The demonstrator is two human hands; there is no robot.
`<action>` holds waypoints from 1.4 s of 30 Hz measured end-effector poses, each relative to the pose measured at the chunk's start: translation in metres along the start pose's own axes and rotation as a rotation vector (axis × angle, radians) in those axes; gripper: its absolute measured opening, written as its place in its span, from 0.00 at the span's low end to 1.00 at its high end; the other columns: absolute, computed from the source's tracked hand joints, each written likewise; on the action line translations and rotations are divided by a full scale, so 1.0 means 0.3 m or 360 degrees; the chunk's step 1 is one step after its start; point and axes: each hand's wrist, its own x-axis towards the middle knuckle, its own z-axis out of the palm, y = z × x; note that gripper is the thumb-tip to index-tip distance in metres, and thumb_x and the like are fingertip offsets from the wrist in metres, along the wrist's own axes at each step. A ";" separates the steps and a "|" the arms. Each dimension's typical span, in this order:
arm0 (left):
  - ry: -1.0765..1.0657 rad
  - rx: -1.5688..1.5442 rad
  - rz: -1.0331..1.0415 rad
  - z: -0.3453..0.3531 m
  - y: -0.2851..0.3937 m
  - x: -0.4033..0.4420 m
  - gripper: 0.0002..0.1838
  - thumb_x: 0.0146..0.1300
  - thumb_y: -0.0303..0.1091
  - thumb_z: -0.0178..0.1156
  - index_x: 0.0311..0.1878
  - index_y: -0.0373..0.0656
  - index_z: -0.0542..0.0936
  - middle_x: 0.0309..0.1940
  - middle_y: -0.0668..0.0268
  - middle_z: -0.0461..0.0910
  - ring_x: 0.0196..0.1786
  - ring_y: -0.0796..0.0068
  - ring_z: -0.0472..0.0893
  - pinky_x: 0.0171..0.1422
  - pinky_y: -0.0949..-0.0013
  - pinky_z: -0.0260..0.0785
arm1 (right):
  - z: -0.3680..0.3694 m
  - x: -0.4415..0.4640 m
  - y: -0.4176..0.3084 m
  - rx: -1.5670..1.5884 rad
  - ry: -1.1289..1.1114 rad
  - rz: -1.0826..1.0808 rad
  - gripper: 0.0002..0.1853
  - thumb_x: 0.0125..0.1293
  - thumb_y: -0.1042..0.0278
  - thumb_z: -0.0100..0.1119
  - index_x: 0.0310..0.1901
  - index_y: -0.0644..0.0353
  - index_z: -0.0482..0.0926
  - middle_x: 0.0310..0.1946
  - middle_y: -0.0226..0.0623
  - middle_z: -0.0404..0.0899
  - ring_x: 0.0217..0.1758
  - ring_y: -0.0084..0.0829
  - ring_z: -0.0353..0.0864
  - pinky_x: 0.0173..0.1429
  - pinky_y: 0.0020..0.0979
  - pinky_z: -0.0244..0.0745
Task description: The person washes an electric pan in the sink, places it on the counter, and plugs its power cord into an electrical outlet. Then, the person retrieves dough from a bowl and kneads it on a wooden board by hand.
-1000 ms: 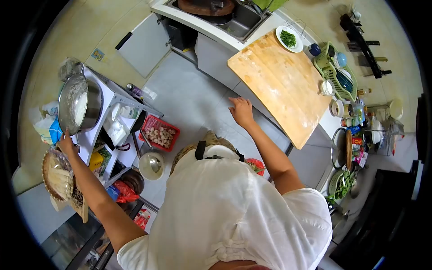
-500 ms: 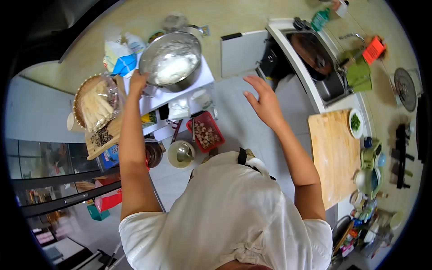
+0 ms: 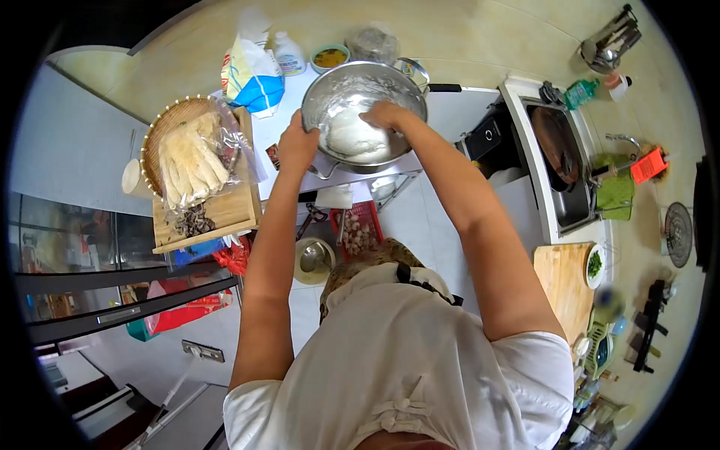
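A wide stainless steel pot (image 3: 409,157) stands on the white table, with a mound of white dough (image 3: 356,142) inside and white smears on its inner wall. My left hand (image 3: 299,142) grips the pot's left rim, thumb toward the inside. My right hand (image 3: 388,116) reaches over the right side into the pot. Its curled fingers press against the top of the dough, with the fingertips partly hidden. A loop handle (image 3: 326,172) sticks out at the pot's lower left, near my left wrist.
Left of the pot, a woven basket (image 3: 154,150) holds bagged pale strips beside a wooden board (image 3: 244,202). Behind stand a flour bag (image 3: 255,82), a white bottle (image 3: 289,56) and a bowl (image 3: 330,58). A red basket (image 3: 364,217) is below; the sink (image 3: 574,214) is right.
My right hand has moved left from open air into the pot, onto the dough. My left hand stays at the pot's left side, now on its rim. The view has shifted.
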 end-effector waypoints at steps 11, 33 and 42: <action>-0.0035 0.0011 -0.0072 -0.011 0.030 -0.011 0.30 0.56 0.36 0.57 0.65 0.50 0.67 0.44 0.49 0.82 0.49 0.46 0.81 0.53 0.49 0.72 | -0.003 0.025 -0.067 0.0575 0.0242 0.0035 0.34 0.43 0.48 0.71 0.44 0.74 0.82 0.44 0.57 0.82 0.46 0.43 0.83 0.47 0.38 0.77; 0.0419 -0.0307 0.0395 -0.052 0.099 -0.053 0.37 0.62 0.51 0.59 0.69 0.41 0.64 0.61 0.48 0.69 0.57 0.51 0.74 0.57 0.54 0.69 | -0.346 -0.217 -0.205 0.0188 0.0922 -0.0335 0.24 0.43 0.55 0.66 0.42 0.62 0.85 0.34 0.50 0.84 0.39 0.46 0.84 0.48 0.39 0.78; -0.0813 -0.2634 -0.1159 0.026 0.273 0.014 0.42 0.66 0.67 0.44 0.74 0.50 0.55 0.72 0.54 0.56 0.73 0.48 0.56 0.72 0.39 0.52 | -0.375 -0.274 -0.216 0.0487 0.1030 -0.0410 0.23 0.45 0.58 0.66 0.42 0.63 0.84 0.31 0.50 0.83 0.35 0.42 0.84 0.45 0.37 0.78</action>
